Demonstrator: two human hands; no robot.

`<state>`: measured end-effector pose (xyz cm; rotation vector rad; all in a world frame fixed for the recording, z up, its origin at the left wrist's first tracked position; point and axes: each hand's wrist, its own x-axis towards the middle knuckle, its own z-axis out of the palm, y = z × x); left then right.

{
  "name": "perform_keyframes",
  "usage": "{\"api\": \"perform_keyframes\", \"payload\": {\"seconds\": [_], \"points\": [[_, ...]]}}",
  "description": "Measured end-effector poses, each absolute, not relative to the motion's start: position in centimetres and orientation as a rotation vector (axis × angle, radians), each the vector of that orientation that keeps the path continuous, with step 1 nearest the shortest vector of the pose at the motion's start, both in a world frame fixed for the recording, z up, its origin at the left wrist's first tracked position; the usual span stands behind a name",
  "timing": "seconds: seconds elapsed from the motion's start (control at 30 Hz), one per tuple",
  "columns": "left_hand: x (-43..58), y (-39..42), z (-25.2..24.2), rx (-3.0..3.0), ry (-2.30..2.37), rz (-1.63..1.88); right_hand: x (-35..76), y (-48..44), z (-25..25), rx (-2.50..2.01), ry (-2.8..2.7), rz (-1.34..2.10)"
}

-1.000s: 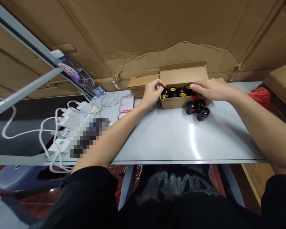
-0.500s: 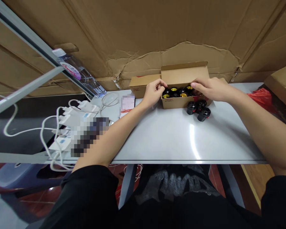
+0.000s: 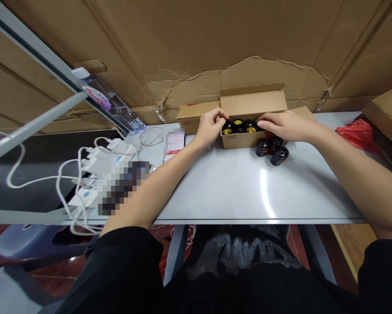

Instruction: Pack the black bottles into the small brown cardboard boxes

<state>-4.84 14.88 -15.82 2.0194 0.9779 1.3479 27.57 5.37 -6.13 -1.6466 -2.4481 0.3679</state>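
Observation:
An open cardboard box (image 3: 240, 141) at the table's back holds several black round parts, some with yellow threaded rings (image 3: 250, 129). My left hand (image 3: 212, 125), its fingers curled together, rests at the box's left end; what it pinches, if anything, is hidden. Over the right end of the box reaches my right hand (image 3: 282, 124), thumb pointing left and fingers partly down inside, so its grip cannot be made out. In front of the box's right corner stand three black parts (image 3: 279, 155) with bits of red on them.
A closed carton (image 3: 191, 120) lies left of the box. Farther left are a phone-like item (image 3: 175, 144), white plugs and cables (image 3: 117, 146), and a water bottle (image 3: 112, 102). A red plastic bag (image 3: 357, 134) and a large carton (image 3: 387, 115) are at the right.
My right hand has shifted slightly left and lower over the box. My left hand keeps its place. The three loose parts have not moved.

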Motion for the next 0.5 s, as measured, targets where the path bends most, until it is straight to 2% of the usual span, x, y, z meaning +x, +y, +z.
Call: {"api": "perform_keyframes", "payload": {"seconds": [0.1, 0.33, 0.5], "points": [[-4.8, 14.9, -15.8, 2.025, 0.978, 1.341, 28.3, 5.0, -5.4, -1.598, -2.467, 0.265], [-4.8, 15.0, -15.9, 2.031, 0.983, 1.348, 28.4, 1.9, -3.0, -1.174, -2.712, -0.189], [-4.8, 14.9, -15.9, 2.039, 0.996, 1.339, 26.6, 0.2, -4.5, -1.028, -2.957, -0.498]]}}
